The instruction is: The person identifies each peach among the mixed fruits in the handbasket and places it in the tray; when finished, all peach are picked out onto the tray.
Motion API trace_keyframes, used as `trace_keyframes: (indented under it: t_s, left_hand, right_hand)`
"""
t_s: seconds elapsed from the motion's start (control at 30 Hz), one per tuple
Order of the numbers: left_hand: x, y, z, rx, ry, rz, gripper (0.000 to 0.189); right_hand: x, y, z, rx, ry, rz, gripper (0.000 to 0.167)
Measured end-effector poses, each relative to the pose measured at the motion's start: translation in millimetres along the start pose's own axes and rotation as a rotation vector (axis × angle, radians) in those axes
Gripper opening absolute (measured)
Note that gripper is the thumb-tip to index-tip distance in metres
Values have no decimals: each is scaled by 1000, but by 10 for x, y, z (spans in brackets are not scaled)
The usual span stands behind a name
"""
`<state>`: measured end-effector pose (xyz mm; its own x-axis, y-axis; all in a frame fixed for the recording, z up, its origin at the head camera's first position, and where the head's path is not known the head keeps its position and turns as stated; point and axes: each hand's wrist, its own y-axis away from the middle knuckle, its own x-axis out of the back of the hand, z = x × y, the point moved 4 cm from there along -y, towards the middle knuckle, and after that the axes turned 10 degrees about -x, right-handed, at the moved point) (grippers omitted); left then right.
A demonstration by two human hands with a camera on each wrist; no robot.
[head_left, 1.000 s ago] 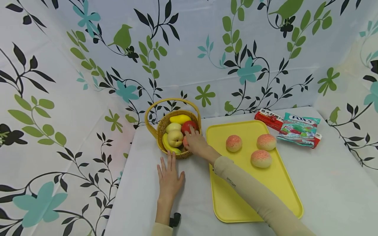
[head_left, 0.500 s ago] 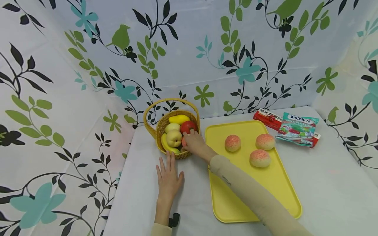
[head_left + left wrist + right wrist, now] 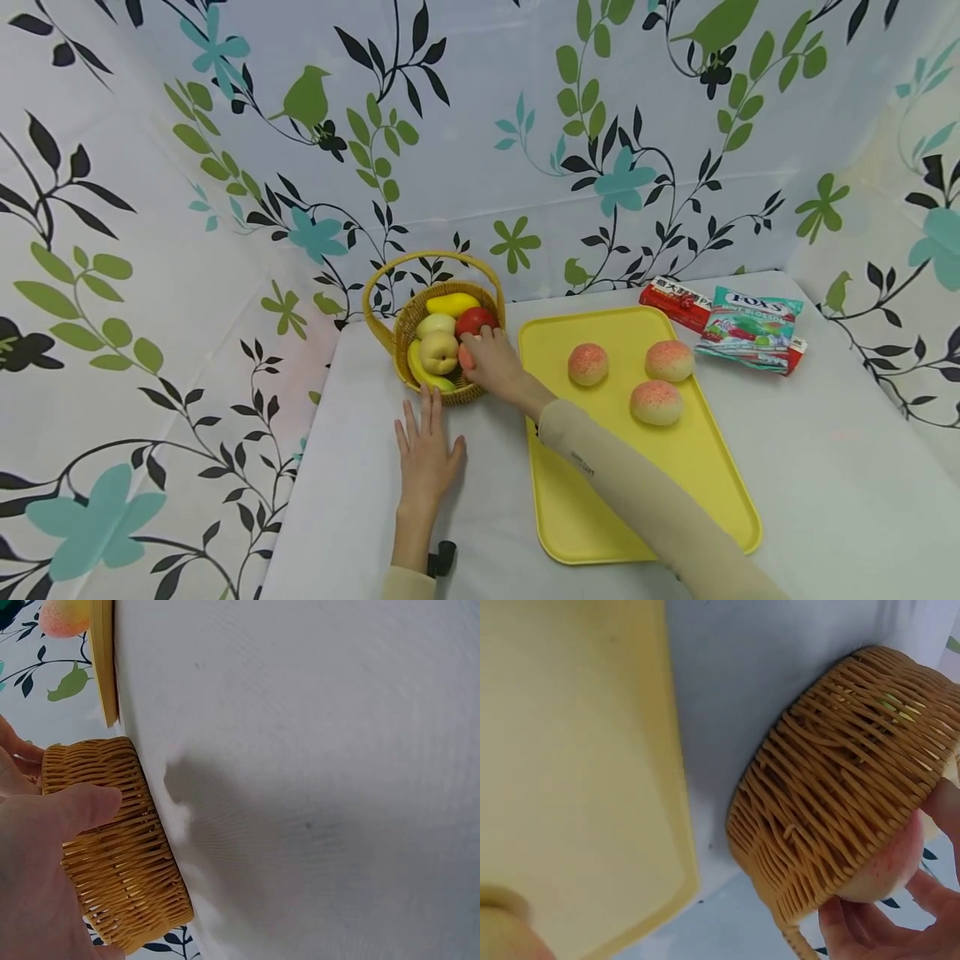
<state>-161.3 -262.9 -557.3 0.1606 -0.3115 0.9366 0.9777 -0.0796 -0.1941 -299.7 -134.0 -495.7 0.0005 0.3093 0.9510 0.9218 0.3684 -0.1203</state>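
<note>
Within the yellow wicker basket point(image 3: 397, 332) lie a banana point(image 3: 423, 367), a yellow pear-like fruit point(image 3: 438, 352), a pale green round fruit point(image 3: 435, 324), a yellow oblong fruit point(image 3: 453, 305) and a red apple point(image 3: 474, 320). My right hand point(image 3: 491, 364) reaches over the right rim, its thumb and fingers around a pink-and-cream peach point(image 3: 891, 864), mostly hidden by the hand in the head view. Fingers stretched forward, my left hand point(image 3: 427, 462) meets the basket's front side with its fingertips.
A yellow tray point(image 3: 592, 517) stands right of the basket. It carries peaches: one point(image 3: 588, 364) on the left, another point(image 3: 670, 361) farther back and a third point(image 3: 657, 403). Behind it are a red packet point(image 3: 675, 302) and a teal candy bag point(image 3: 750, 327). Patterned cloth rises behind.
My right hand's fingers have drawn down from the apple and closed around the peach. My left hand keeps its place at the basket. The view has shifted slightly.
</note>
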Motion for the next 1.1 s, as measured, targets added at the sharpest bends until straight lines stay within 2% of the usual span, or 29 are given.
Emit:
trace_keyframes:
  t_s: [0.13,0.3,0.47,0.63,0.83,1.03,1.1]
  left_hand:
    - [-12,-10,8,-3,-11,10,100]
    - [-34,-27,14,2,3,-5,102]
    - [-26,-38,21,2,18,-12,101]
    - [-3,-36,16,-1,16,-2,100]
    - [11,-29,22,-14,19,45,99]
    - [-8,0,27,22,15,-13,98]
    - [-9,-6,34,16,14,-13,98]
  right_hand:
    - [144,90,42,31,-97,60,52]
    - [388,308,199,18,-241,92,54]
    - [603,558,436,29,-237,127,52]
    - [761,815,678,55,-220,115,54]
    - [767,1130,886,88,-188,71,53]
    - [594,1338,1009,38,-163,-46,50]
    - [535,1381,1040,18,-167,-86,49]
